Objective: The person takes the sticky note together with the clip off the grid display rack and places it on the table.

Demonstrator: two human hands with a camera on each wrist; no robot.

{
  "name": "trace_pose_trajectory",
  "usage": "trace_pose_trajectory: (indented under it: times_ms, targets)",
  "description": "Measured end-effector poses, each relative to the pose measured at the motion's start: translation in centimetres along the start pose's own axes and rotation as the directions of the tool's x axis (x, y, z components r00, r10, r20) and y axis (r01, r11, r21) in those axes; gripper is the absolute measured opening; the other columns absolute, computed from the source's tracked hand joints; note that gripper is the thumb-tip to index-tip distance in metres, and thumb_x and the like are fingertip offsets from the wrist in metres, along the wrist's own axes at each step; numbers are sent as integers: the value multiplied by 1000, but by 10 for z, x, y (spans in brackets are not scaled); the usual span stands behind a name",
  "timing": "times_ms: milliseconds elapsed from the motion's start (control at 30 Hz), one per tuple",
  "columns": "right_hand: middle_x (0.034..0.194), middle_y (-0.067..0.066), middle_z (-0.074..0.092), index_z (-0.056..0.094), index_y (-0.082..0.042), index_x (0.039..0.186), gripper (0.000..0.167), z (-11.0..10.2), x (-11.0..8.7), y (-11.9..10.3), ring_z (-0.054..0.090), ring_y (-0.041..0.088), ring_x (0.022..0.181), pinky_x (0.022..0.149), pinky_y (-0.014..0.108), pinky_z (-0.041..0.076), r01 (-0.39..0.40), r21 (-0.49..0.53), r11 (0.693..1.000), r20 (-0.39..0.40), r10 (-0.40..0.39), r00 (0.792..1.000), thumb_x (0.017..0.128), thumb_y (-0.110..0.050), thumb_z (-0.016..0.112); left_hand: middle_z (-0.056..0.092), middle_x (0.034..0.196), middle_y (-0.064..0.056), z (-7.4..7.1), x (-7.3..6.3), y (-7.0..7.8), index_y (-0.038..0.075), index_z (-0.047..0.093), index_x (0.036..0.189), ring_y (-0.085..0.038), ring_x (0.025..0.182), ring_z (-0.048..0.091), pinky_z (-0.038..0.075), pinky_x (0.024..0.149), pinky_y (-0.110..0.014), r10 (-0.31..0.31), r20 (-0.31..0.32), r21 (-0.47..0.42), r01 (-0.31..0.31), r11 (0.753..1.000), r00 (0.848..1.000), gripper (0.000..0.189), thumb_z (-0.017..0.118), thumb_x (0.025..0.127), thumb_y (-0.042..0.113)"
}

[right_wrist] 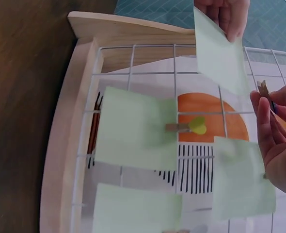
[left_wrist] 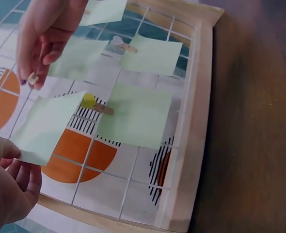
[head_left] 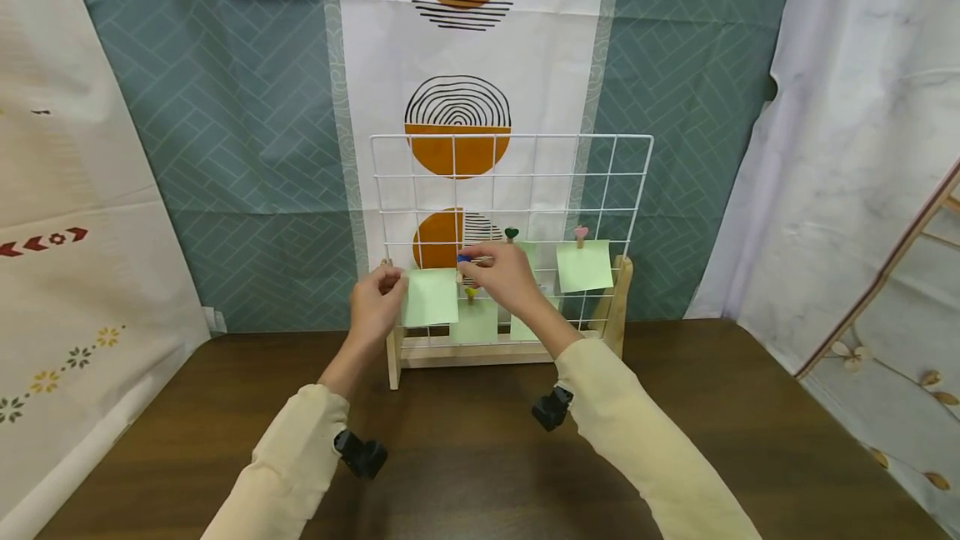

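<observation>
My left hand pinches a pale green paper note by its left edge, in front of the white wire grid. Between the thumb and fingers of my right hand is a small wooden clothespin with a blue top, close to the note's upper right corner. In the right wrist view the note hangs from the left fingers, its lower corner close to the clothespin. Below it, another green note is fastened to the grid by a clothespin with a yellow heart.
More green notes hang on the grid, one at the right under a pink heart clothespin. A green heart clothespin sits nearby. The grid stands in a wooden base on a dark brown table, before a patterned curtain.
</observation>
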State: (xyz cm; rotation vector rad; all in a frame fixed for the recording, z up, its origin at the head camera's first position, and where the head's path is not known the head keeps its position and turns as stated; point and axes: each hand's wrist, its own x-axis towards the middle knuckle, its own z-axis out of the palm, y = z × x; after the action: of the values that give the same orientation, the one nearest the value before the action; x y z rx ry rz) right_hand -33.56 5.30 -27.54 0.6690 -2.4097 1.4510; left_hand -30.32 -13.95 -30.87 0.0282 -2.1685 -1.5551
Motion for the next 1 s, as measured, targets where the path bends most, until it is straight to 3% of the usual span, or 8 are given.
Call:
trace_pose_trajectory:
  times_ms: [200, 333, 500, 633, 833, 1000]
  targets:
    - [110, 13, 68, 68, -2, 118, 29, -9, -14, 14, 69, 31, 76, 62, 31, 54, 7, -23, 1000, 28, -6, 1000, 91, -12, 65, 62, 93, -17, -5, -13, -10, -6, 63, 105, -20, 81, 53, 42, 65, -20, 14, 22, -25, -13, 1000, 1000, 17, 55, 92, 3]
    - [109, 15, 67, 65, -1, 123, 33, -17, -25, 25, 68, 35, 81, 66, 37, 56, 12, -22, 1000, 42, -11, 999, 91, -10, 64, 62, 93, -17, -10, -19, -18, -6, 60, 100, -18, 79, 51, 42, 64, -20, 18, 41, -20, -17, 1000, 999, 12, 56, 93, 3]
    - [105, 14, 69, 67, 1, 118, 29, -29, -38, 39, 67, 37, 78, 67, 44, 55, -3, -36, 999, 65, 5, 998, 92, -10, 64, 61, 99, -18, -17, -25, -28, -5, 59, 102, -23, 88, 53, 43, 68, -21, -22, 69, 12, 21, 1000, 997, 13, 55, 93, 4]
    - [102, 15, 70, 68, 4, 113, 26, -39, -50, 50, 67, 36, 78, 66, 44, 55, -7, -53, 999, 69, 10, 998, 91, -10, 65, 61, 103, -19, -27, -32, -34, -5, 59, 104, -27, 93, 53, 44, 72, -25, -56, 94, 50, 52, 997, 994, 15, 55, 94, 6]
    - [99, 17, 70, 69, 5, 108, 21, -50, -68, 66, 67, 34, 68, 57, 31, 53, 0, -111, 994, 66, 7, 998, 90, -5, 66, 60, 95, -16, -41, -42, -50, -6, 58, 103, -25, 86, 53, 45, 67, -26, -108, 125, 92, 97, 991, 986, 16, 55, 95, 7]
    - [97, 18, 68, 67, 9, 110, 22, -61, -85, 84, 63, 32, 65, 58, 33, 52, -45, -75, 996, 76, 51, 996, 90, -2, 62, 58, 90, -12, -46, -47, -67, -5, 59, 101, -22, 81, 50, 42, 66, -29, -142, 165, 138, 120, 983, 976, 15, 55, 94, 7]
